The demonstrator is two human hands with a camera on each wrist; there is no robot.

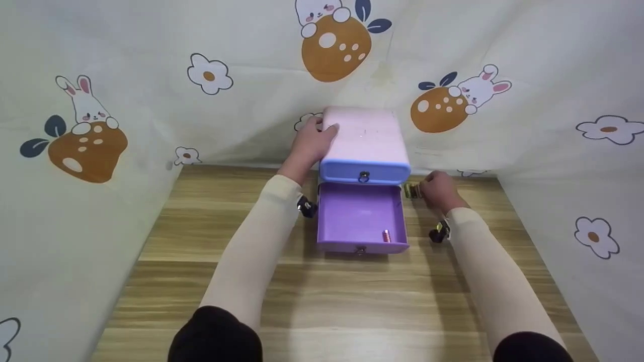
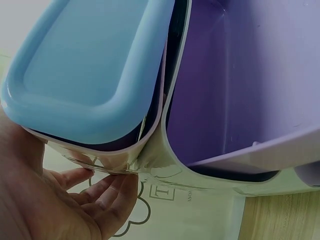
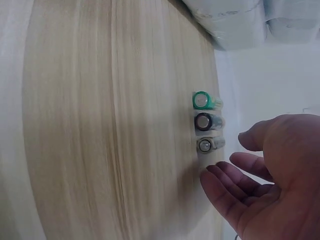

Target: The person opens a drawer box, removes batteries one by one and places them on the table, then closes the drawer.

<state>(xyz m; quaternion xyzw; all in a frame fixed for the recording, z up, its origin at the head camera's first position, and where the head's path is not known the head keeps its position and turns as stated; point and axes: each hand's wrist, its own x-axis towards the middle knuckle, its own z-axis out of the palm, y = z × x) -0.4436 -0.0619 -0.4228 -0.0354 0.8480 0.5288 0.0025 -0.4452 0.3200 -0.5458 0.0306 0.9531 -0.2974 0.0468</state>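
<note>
A small drawer unit (image 1: 365, 133) has a pink shell, a blue upper drawer (image 1: 364, 172) pushed in and a purple lower drawer (image 1: 359, 216) pulled out. One copper-coloured battery (image 1: 386, 236) is in the purple drawer's front right corner. My left hand (image 1: 314, 141) holds the unit's upper left side, thumb over the top and fingers (image 2: 102, 197) against the side. To the right of the unit, my right hand (image 1: 440, 190) hovers beside three batteries in a row: a green-ended one (image 3: 202, 100), a dark-ringed one (image 3: 204, 121) and a greyish one (image 3: 206, 145). Its fingers are apart with nothing between them.
The unit stands on a wood-grain table (image 1: 211, 241) close to the back wall. A pale cloth (image 1: 251, 100) printed with rabbits and flowers covers the walls behind and at both sides. The pulled-out drawer juts toward the front, between the two forearms.
</note>
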